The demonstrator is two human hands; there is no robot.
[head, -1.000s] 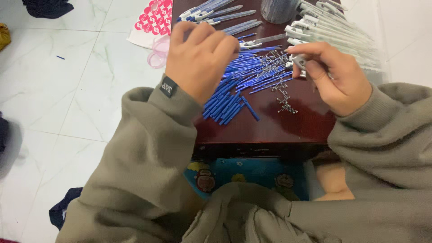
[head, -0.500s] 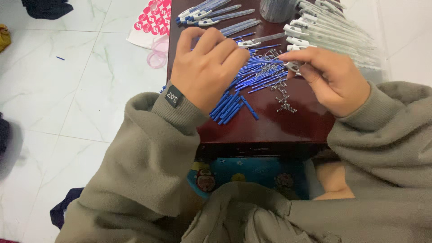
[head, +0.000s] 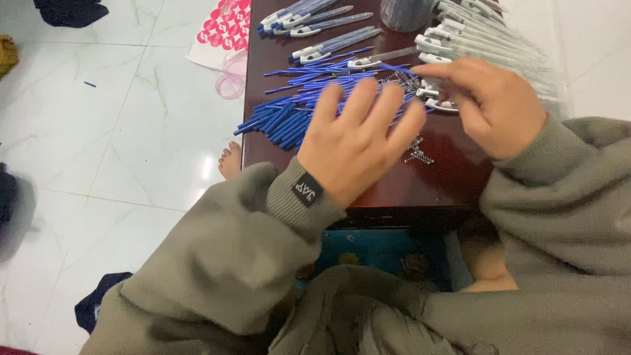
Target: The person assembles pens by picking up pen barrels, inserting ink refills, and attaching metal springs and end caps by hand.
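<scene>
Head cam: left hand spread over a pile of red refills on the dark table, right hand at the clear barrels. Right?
Not quite. The refills are blue, not red, as the head view shows. The rest holds: left hand spread over them on the dark table, right hand at the clear barrels.

2 hands: left hand (head: 358,148), right hand (head: 490,105). 1 dark red table (head: 434,181). Blue refills (head: 289,118): 1 big pile, too many to count. Assembled blue/white pens (head: 309,16): approx 7 at top. Clear barrels (head: 486,46): 1 heap, uncountable. Small springs (head: 417,154): a few, count unclear. 1 grey cup (head: 404,13). 1 bare foot (head: 230,161). 1 pink-dotted sheet (head: 227,29).
</scene>
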